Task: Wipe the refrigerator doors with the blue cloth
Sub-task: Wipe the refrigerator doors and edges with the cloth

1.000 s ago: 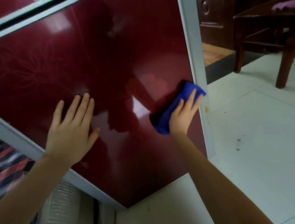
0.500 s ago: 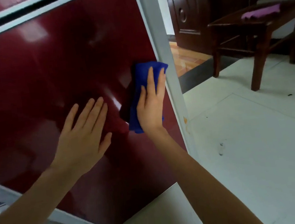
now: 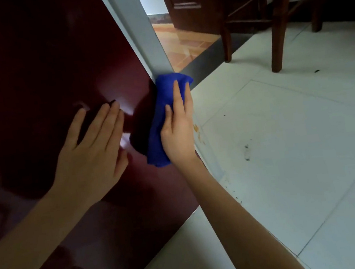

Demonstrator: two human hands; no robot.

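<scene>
A glossy dark red refrigerator door (image 3: 43, 72) fills the left of the view, with a pale grey strip (image 3: 138, 28) along its right edge. My right hand (image 3: 179, 129) presses a folded blue cloth (image 3: 162, 105) flat against that right edge, fingers pointing up. The cloth covers the grey strip's lower part and overlaps the red panel. My left hand (image 3: 94, 152) lies flat on the red panel just left of the cloth, fingers spread, holding nothing.
White floor tiles (image 3: 285, 155) with dark specks and a small orange stain spread to the right. A dark wooden chair (image 3: 274, 23) stands at the upper right, before a dark wooden door (image 3: 186, 5). Orange tiling lies past a black threshold.
My right hand slid the cloth rightward off the red panel onto the grey edge strip. The view shifted so the door's top seam left the frame. My left hand stayed flat on the panel.
</scene>
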